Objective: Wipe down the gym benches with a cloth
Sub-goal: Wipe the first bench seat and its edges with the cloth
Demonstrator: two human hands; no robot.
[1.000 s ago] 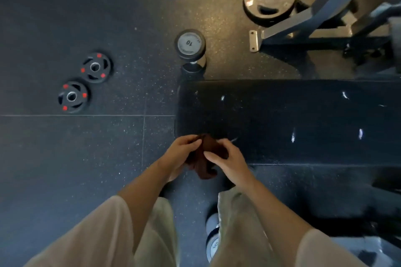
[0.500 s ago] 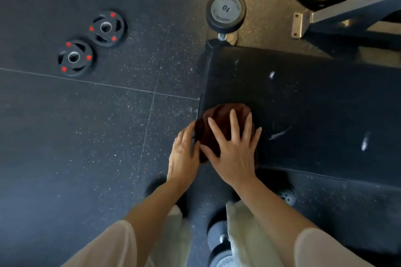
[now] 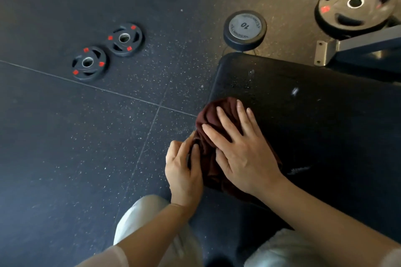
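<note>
A dark maroon cloth (image 3: 213, 112) lies bunched on the left end of the black padded bench (image 3: 325, 132). My right hand (image 3: 240, 151) presses flat on top of it with fingers spread and straight. My left hand (image 3: 184, 171) is at the cloth's left edge, where it hangs over the bench end, and its thumb and fingers pinch that edge. The bench pad shows pale scuffs and small specks near its far left corner.
Two small black weight plates (image 3: 89, 63) (image 3: 125, 39) with red marks lie on the rubber floor to the left. A 10 dumbbell (image 3: 245, 28) stands just beyond the bench end. A large plate (image 3: 355, 4) and a grey frame foot (image 3: 321, 52) sit at the upper right.
One second ago both hands held the bunched cloth in front of the bench. It then went down on the bench end under my flat right hand, and my left hand now pinches its edge.
</note>
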